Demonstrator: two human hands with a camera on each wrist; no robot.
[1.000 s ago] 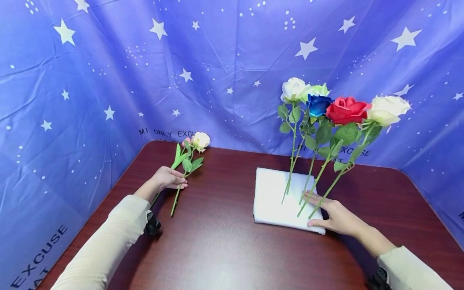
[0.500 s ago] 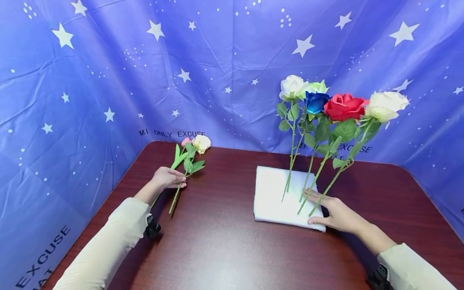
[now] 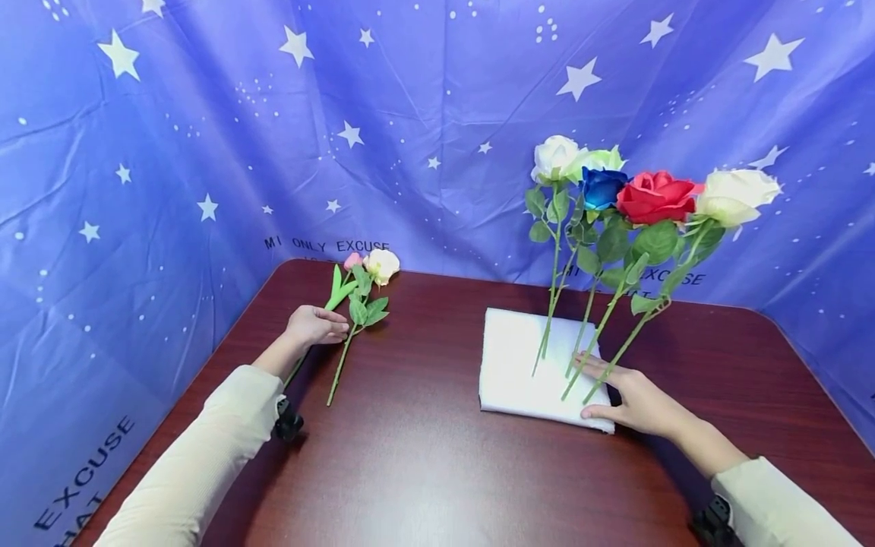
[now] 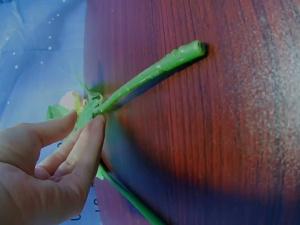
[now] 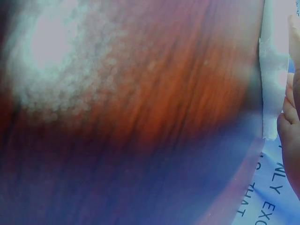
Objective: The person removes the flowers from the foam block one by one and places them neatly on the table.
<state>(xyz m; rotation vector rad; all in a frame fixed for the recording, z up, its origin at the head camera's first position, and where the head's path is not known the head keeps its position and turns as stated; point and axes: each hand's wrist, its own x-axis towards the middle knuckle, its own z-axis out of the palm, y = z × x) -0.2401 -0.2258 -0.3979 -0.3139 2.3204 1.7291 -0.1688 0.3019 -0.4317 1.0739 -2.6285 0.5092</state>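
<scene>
Swinging nearer you, the cream rose's stem [image 3: 339, 370] seems unlifted; can't tell if your left hand [image 3: 314, 325] pinches it, right hand [image 3: 641, 403] spread on the white block [image 3: 509, 357].

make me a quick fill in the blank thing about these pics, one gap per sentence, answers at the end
The person's left hand pinches a leafy cream rose beside a smaller ____ bud.
In the head view, the large rose immediately right of the dark blue rose is ____.
The person's right hand touches the white rectangular foam block, which lies to the ____ of the leafy cream rose in the head view.
The blue-purple fabric curtain is printed with white five-pointed ____.

Missing words: pink; red; right; stars.
</scene>
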